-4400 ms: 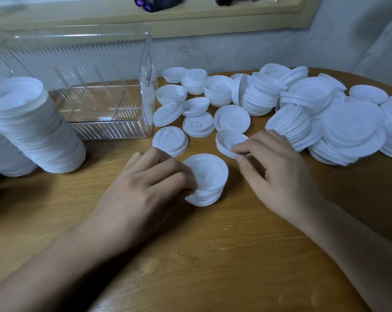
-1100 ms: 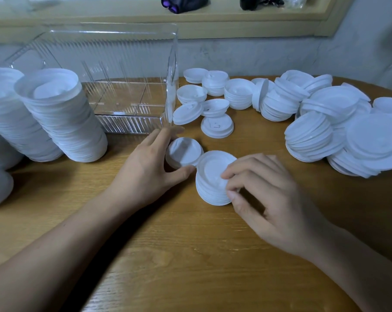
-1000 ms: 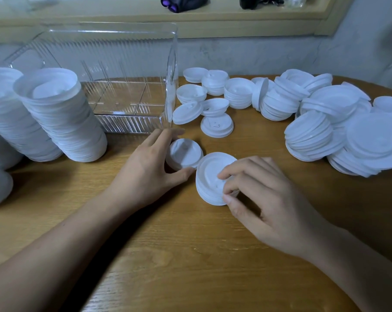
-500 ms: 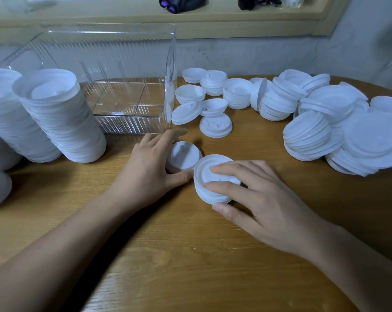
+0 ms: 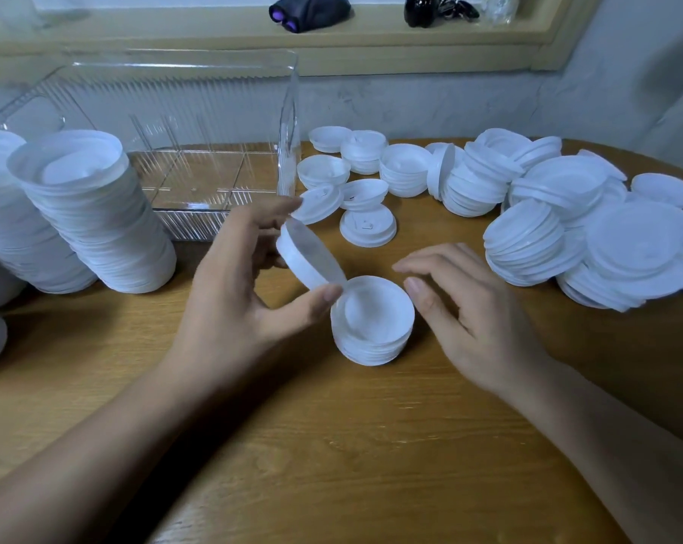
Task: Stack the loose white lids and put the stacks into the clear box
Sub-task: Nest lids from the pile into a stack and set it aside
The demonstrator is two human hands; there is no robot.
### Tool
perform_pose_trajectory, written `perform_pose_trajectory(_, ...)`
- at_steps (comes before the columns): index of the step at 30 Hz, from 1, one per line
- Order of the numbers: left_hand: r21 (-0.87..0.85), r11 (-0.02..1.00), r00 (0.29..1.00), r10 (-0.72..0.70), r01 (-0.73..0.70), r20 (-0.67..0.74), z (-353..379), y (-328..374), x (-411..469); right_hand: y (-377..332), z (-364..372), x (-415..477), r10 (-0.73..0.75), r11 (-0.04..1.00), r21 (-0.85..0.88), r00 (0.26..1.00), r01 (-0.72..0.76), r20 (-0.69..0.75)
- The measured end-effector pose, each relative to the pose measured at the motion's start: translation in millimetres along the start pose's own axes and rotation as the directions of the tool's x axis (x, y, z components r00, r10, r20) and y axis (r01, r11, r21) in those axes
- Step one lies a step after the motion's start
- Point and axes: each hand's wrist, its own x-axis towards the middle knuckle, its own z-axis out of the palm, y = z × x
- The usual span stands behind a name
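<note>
As lids (image 5: 528,245) crowd wooden table (image 5: 371,445), wall (image 5: 450,104) stands behind.

wooden table (image 5: 351,445) | grey wall (image 5: 430,108) | yellow sill (image 5: 214,37) bearing black-purple object (image 5: 308,9), small black object (image 5: 422,9)

Readable text: we find none anywhere in view.
White lids (image 5: 367,225): we see small raised marks on a few tops, too small to read as letters or numbers.
Tilted lid (image 5: 312,255) in the left grip (image 5: 238,296): its face is blurred and we read nothing on it.
Clear box (image 5: 175,100), far left: we see ribbed walls only, with no label or print that we can make out.
Dark things (image 5: 308,9) on the far sill (image 5: 371,37): we can read no brand or sign on them.
Bench (image 5: 332,445): we see wood grain only.
</note>
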Motion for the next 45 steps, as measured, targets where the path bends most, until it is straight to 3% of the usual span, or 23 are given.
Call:
perform_pose_trajectory(3, -0.042, 0.999, 0.997, 0.013, -0.010, 0.078, 8, 6, -7, 13, 8, 7, 0.044, 0.998, -0.042, 0.999, -0.045, -0.017)
perform_pose_trajectory(11, 0.137, 0.990, 0.958, -0.020, -0.020, 0.285, 15, 0, -10, 29, 28, 36, 0.057, 0.989, -0.136, 0.997, -0.063, -0.049)
perform_pose_trajectory(21, 0.185, 0.983, 0.920, -0.088, 0.017, 0.383, 19, -3, -11, 44, 52, 92, 0.099, 0.978, -0.187, 0.995, -0.097, 0.005)
perform_pose_trajectory(29, 0.240, 0.971, 0.919, -0.075, -0.022, 0.388, 23, -6, -10, 53, 59, 101, 0.056, 0.957, -0.283, 0.997, -0.070, -0.056)
perform_pose_trajectory(37, 0.302, 0.950, 0.911, -0.053, -0.080, 0.409, 19, -8, -8, 33, 35, 90, -0.016, 0.984, -0.176, 0.987, -0.012, -0.158)
perform_pose_trajectory(45, 0.298, 0.953, 0.908, -0.079, -0.052, 0.412, 25, -11, -8, -15, -6, 25, -0.129, 0.992, -0.022, 0.980, 0.127, -0.153)
